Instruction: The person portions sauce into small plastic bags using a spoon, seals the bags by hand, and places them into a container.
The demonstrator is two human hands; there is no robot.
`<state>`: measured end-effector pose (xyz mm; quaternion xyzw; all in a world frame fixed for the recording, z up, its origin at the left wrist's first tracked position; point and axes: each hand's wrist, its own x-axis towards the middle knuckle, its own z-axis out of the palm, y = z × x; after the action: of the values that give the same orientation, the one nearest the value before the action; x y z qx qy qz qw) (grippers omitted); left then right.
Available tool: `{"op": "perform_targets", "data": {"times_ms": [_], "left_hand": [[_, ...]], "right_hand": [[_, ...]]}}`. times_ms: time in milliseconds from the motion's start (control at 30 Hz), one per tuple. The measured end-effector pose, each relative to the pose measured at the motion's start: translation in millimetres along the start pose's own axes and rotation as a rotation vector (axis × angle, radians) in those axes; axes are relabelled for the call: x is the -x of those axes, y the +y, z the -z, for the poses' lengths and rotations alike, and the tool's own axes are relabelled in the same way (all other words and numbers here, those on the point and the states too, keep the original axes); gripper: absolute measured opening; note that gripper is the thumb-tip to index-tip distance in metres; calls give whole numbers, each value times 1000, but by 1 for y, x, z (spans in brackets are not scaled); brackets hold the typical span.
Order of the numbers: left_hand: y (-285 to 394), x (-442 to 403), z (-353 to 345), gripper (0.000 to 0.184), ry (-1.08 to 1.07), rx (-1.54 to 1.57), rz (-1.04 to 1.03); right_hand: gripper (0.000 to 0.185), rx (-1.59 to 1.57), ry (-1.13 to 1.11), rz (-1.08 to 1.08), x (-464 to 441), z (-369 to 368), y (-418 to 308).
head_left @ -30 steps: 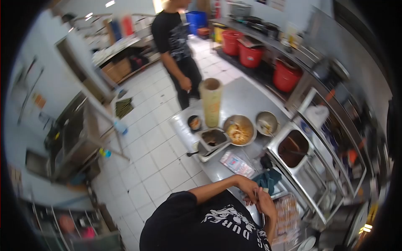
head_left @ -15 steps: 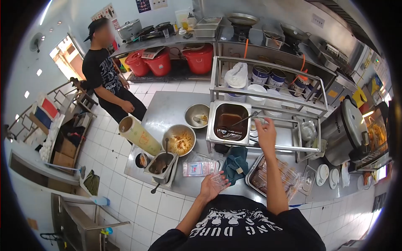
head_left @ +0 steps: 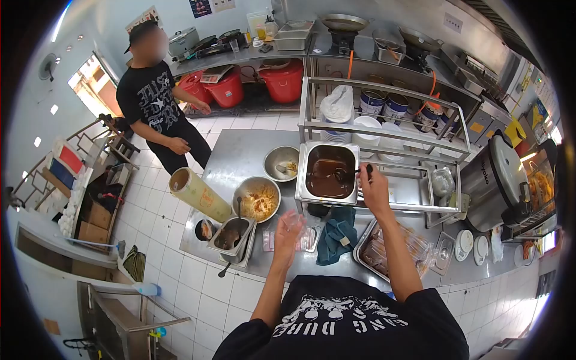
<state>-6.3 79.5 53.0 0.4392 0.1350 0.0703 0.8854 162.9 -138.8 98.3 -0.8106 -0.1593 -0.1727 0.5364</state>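
Observation:
My right hand [head_left: 374,187] grips the dark handle end of a ladle [head_left: 362,170]; the ladle's bowl lies in dark brown sauce [head_left: 324,178]. That sauce fills part of a deep steel food pan [head_left: 327,200] at the rack's left end. Raised over the table's front, my left hand [head_left: 288,239] holds a small clear plastic bag [head_left: 293,221], its exact shape blurred. Behind the left hand lies a pack of clear bags [head_left: 270,241], partly hidden. A dark green cloth [head_left: 336,237] rests between my arms.
Left of my left hand stand a steel bowl of shredded food [head_left: 277,210], a smaller steel bowl [head_left: 273,157], a sauce container [head_left: 228,237] and a tall yellowish cylinder [head_left: 201,195]. A tray of packed bags [head_left: 390,249] lies right. A co-worker [head_left: 157,108] stands beyond the table.
My right hand has lowered and closed on the ladle, whose handle has swung toward the right. My left hand has risen with the plastic bag. The co-worker has turned, with an arm out.

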Motion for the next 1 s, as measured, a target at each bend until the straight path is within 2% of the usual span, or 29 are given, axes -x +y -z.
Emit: {"op": "perform_targets", "data": {"times_ms": [133,433,633,800,900,1000], "left_hand": [[11,-26,1,56,0,-9,-130],[28,-45,-6,57,50,-165,-250],[23,-63,-14,54,47,-430,-432],[23,-76,-32,51,21,-700,-591],[22,-82,-45,44,26,-682,-635],[22,-87,-54,46,12,-728,-617]], "right_hand": [[24,-261,-115,-324,26,-10,-2],[31,-698,12,-699,52,-4,-14],[30,-1016,90,-744,67,3,-5],[29,-1037,140,-694,63,14,-17],[30,-1015,160,-656,56,24,-32],[31,-1011,164,-613,51,31,-43]]}}
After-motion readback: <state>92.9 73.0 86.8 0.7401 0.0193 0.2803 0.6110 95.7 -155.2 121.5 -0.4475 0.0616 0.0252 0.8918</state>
